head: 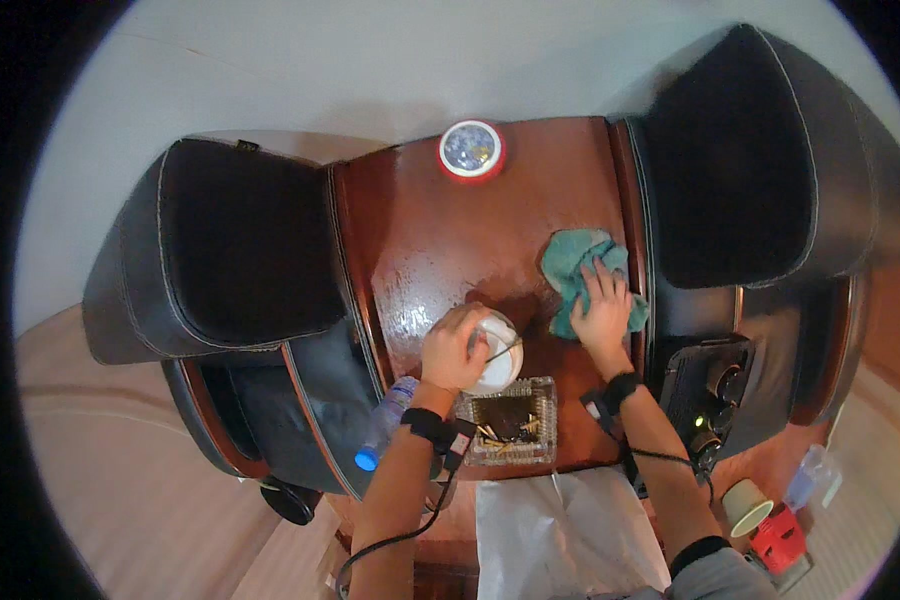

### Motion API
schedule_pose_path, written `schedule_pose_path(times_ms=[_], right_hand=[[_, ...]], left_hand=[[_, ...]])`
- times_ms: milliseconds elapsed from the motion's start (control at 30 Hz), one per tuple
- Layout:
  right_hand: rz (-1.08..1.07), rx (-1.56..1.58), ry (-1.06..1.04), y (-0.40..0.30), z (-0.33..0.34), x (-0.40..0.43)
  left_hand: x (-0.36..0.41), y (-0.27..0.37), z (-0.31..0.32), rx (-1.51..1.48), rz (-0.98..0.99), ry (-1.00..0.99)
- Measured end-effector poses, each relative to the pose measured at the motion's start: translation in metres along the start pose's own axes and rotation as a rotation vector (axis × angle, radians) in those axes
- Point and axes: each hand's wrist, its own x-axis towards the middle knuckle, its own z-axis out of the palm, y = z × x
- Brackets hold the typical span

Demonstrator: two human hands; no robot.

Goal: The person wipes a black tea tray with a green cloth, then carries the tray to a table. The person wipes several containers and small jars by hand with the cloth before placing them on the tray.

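My left hand (pixel 454 349) grips a round white container (pixel 501 367) by its side, just above the tabletop's near half. A thin dark line crosses the container's mouth; I cannot tell what it is. My right hand (pixel 604 311) is on a crumpled teal cloth (pixel 570 259), fingers spread over it, at the right edge of the glossy brown wooden table (pixel 487 225). Wet streaks shine on the table's left part. Right below the container sits a square glass ashtray (pixel 547 442) with cigarette butts and dark contents.
A plastic bottle with a blue cap (pixel 386 424) lies left of the ashtray. A red-rimmed round container (pixel 471 151) stands at the back. Black armchairs (pixel 247 247) flank the table. A black device with knobs (pixel 701 405) rests at right, above a pale bucket (pixel 746 506) on the floor.
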Motion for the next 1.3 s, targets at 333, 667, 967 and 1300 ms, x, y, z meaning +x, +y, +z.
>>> schedule_pose_path(times_ms=[333,667,967,1300], right_hand=[[-0.034,0.523,0.26,-0.076,0.021,0.209],[-0.462,0.108,-0.087,-0.157,0.05,0.206],[-0.072,-0.052,-0.001,0.01,0.003,0.218],[0.084,-0.084,-0.201,0.01,-0.008,0.057]], left_hand=[[0.005,0.0,0.003,-0.002,0.035,-0.044],[0.008,0.0,0.008,0.003,0.013,-0.129],[0.002,-0.004,-0.001,0.009,0.04,-0.094],[-0.002,-0.006,0.001,-0.006,0.035,-0.043]])
